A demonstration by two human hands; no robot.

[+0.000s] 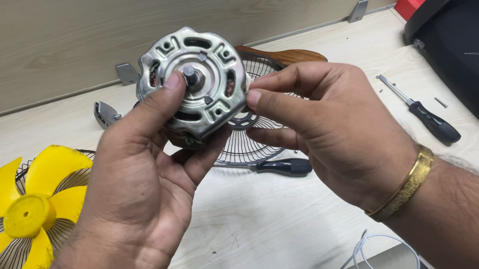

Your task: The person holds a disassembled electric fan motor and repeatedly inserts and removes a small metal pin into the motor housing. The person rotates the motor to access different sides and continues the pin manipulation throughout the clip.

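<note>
Fan motor (195,84) between both hands

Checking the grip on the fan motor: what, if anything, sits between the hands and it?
Nothing visible. The left hand cradles the fan motor directly, thumb by its shaft, and the right hand pinches its lower rim with bare fingertips.

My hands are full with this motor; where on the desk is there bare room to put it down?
Bare desk lies below the wire guard, between the yellow fan blade and white cable. Crowded around the guard and screwdriver.
</note>
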